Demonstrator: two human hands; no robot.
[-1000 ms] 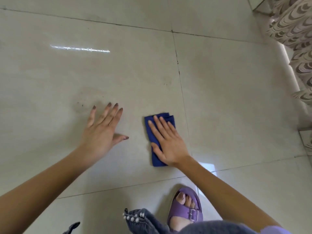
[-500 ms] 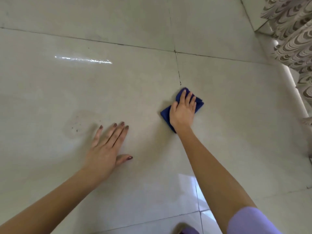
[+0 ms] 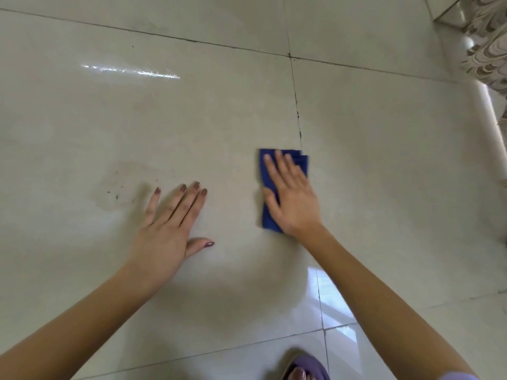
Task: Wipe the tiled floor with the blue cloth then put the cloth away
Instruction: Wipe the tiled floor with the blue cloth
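A folded blue cloth (image 3: pixel 267 220) lies flat on the glossy cream tiled floor (image 3: pixel 384 160), just left of a dark grout line. My right hand (image 3: pixel 290 196) presses palm-down on it with fingers spread, covering most of the cloth. My left hand (image 3: pixel 170 229) rests flat on the bare tile to the left, fingers apart, holding nothing. A faint stain with dark specks (image 3: pixel 118 187) sits on the tile beyond my left hand's little finger.
A patterned curtain (image 3: pixel 488 58) hangs at the right edge, with a bright strip of light on the floor below it. My foot in a purple sandal (image 3: pixel 307 368) shows at the bottom edge. Grout lines cross ahead and near my feet.
My right hand has pulled the cloth back toward me from its farther reach at the grout line. The left hand stays planted on the tile.
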